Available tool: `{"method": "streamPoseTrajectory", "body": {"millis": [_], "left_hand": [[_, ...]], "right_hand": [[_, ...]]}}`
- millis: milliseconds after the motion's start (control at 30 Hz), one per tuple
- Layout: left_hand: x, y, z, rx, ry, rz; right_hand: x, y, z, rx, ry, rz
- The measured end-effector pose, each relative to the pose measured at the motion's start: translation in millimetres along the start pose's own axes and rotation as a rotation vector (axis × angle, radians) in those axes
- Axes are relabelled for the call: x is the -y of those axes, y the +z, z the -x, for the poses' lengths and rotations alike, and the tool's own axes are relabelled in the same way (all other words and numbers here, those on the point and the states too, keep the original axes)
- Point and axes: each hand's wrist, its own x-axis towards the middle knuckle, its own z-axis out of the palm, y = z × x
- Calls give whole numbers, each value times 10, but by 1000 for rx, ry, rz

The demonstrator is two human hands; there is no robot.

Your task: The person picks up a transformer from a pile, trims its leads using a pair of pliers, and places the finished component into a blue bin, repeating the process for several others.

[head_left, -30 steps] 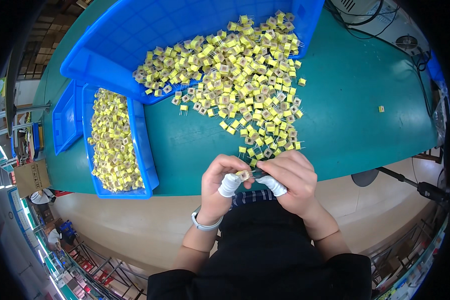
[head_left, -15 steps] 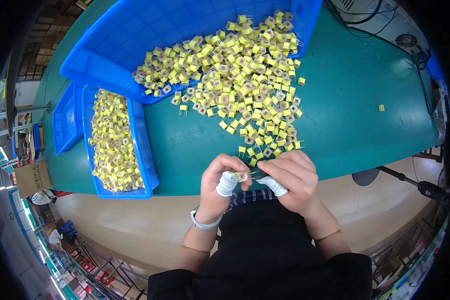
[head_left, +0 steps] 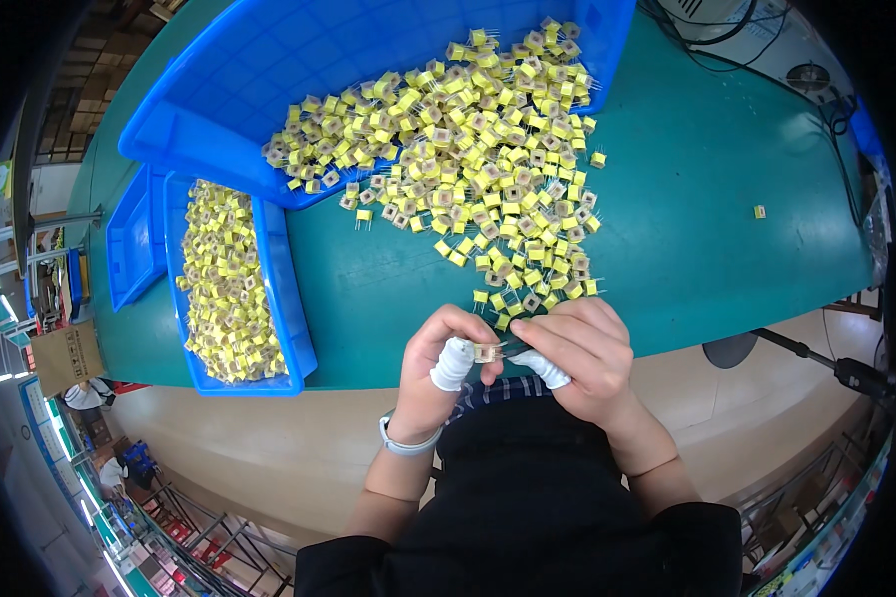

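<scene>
My left hand (head_left: pixel 439 353) is closed, pinching a small coil component (head_left: pixel 486 353) between its white-wrapped thumb and fingers. The coil has a clear and yellowish body, and its pins point toward my right hand. My right hand (head_left: pixel 582 353) is closed too, its thumb also wrapped in white. A thin dark tool (head_left: pixel 514 347), which looks like tweezers, sticks out of its fingers and reaches the pin side of the coil; most of it is hidden. Just beyond both hands lies a heap of yellow-taped coils (head_left: pixel 508 214) with wire pins.
The heap spills from a large tipped blue bin (head_left: pixel 194 149) onto the green table (head_left: pixel 687 199). At the left, a smaller blue bin (head_left: pixel 297 343) holds many coils, beside a blue tray (head_left: pixel 134 239). One stray coil (head_left: pixel 760 212) and a cabled machine (head_left: pixel 767 50) are at the right.
The coil in my left hand has turned slightly, and the dark tool is now closer against its pins. Both hands remain in nearly the same place.
</scene>
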Motion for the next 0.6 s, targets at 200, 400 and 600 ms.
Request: {"method": "streamPoseTrajectory", "body": {"millis": [200, 400, 600], "left_hand": [[4, -7, -4, 30, 3, -26], [-55, -25, -51, -40, -70, 187], [-226, -181, -211, -320, -63, -396]], "right_hand": [[10, -12, -4, 3, -13, 9], [-18, 9, 15, -4, -4, 1], [-24, 6, -6, -29, 4, 4]]}}
